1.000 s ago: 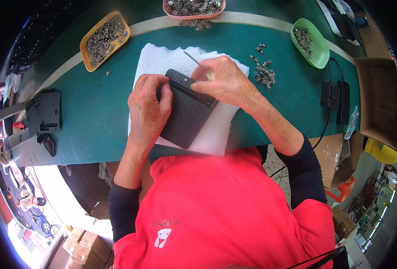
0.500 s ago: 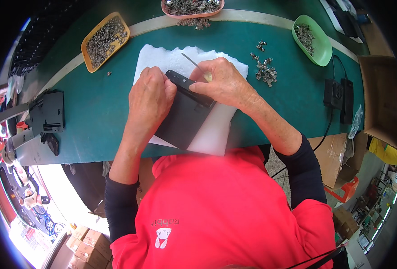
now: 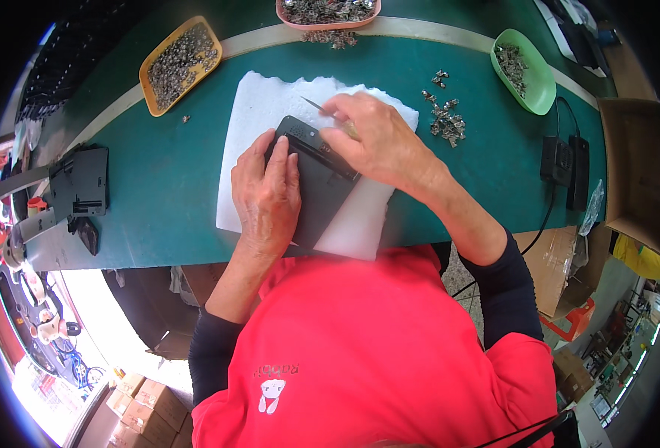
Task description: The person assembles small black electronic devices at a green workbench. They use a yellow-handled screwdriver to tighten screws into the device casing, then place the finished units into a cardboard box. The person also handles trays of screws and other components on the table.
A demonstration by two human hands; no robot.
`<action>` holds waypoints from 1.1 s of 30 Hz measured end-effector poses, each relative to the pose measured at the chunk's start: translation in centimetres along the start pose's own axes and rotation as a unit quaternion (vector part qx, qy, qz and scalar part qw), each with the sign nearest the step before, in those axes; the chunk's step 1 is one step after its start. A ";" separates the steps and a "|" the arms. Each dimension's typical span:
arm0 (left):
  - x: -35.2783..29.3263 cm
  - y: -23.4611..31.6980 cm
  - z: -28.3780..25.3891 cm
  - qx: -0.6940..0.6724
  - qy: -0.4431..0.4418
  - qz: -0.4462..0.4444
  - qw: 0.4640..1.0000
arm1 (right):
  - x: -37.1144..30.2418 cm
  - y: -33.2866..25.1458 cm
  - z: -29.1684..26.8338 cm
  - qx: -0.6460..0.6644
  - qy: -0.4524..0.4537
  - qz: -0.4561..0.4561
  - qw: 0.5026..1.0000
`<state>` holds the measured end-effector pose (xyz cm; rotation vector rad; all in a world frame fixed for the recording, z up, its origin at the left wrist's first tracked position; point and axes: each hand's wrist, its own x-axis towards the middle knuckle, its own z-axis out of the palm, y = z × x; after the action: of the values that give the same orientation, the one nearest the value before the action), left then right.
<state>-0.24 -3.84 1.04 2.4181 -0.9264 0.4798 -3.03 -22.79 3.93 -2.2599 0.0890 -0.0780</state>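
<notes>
A dark grey flat plastic casing [image 3: 321, 196] lies tilted on a white foam sheet [image 3: 249, 101], with a long slotted strip along its far end. My left hand [image 3: 265, 196] rests on the casing's left side, fingers stretched out and slightly apart over its far corner. Over the strip, my right hand [image 3: 382, 145] is closed around a slim tool [image 3: 313, 103] with a thin metal shaft. The shaft points away to the left, its tip above the foam. Fingers mostly cover the tool's pale yellowish handle. Small metal pieces [image 3: 447, 123] lie loose to the right of the foam.
Trays of small metal parts stand along the far side: an orange tray [image 3: 146, 69], a pink tray [image 3: 328, 26] and a green tray [image 3: 545, 88]. Another dark plastic part [image 3: 87, 183] lies at left. Black power adapters [image 3: 556, 158] with cables sit at right, near a cardboard box [image 3: 636, 164].
My left hand has gone from curled fingers by the casing's corner to outstretched fingers on its surface. My right hand has turned slightly with the tool. The whole view has shifted a little.
</notes>
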 end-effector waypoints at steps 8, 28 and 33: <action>0.6 -1.2 0.0 -0.117 -0.003 -0.084 0.989 | -2.4 -4.4 -0.8 -0.233 -0.094 -0.050 0.967; 0.2 -1.6 0.5 -0.136 0.021 -0.030 0.990 | -1.7 -4.7 2.7 -0.296 -0.022 -0.074 0.952; -0.1 -1.9 0.9 -0.064 0.004 0.022 0.998 | -1.2 -5.5 3.2 -0.284 -0.044 -0.072 0.955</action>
<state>1.10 -3.09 -0.34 2.2847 -0.9776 0.4323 -3.74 -16.74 6.12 -2.8396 -0.1182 -0.0314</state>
